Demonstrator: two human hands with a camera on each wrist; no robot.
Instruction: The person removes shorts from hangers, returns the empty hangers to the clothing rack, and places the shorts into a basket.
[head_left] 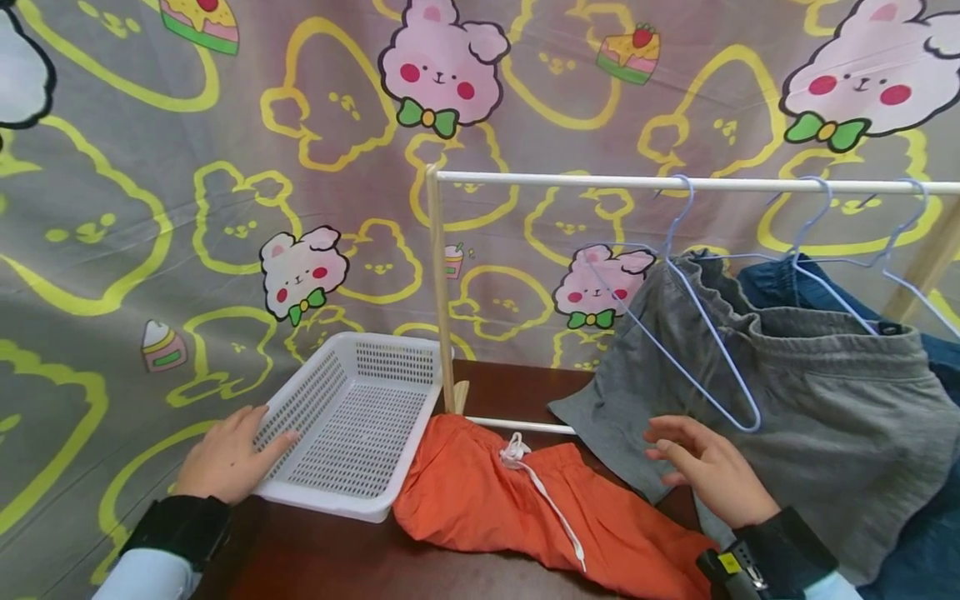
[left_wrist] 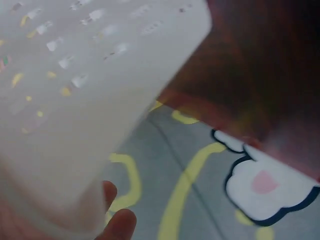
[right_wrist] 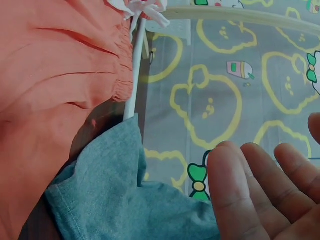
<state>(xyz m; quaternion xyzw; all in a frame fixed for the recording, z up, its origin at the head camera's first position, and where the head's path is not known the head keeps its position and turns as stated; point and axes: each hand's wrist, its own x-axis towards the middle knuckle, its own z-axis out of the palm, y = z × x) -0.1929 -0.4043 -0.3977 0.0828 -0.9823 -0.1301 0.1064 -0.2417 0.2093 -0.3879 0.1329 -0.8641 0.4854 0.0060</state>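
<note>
By the left hand (head_left: 228, 454), the rim of the white basket (head_left: 322, 500) was gripped just rightward, seemingly light and stiff; by the relaxed right hand (head_left: 712, 471) nothing was held. Between them, orange shorts (head_left: 480, 500) were spread, probably soft, best gathered by the waistband (right_wrist: 122, 75).

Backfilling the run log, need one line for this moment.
left hand: holds basket rim | right hand: empty, near grey shorts | orange shorts: on table | hangers: on rail
</note>
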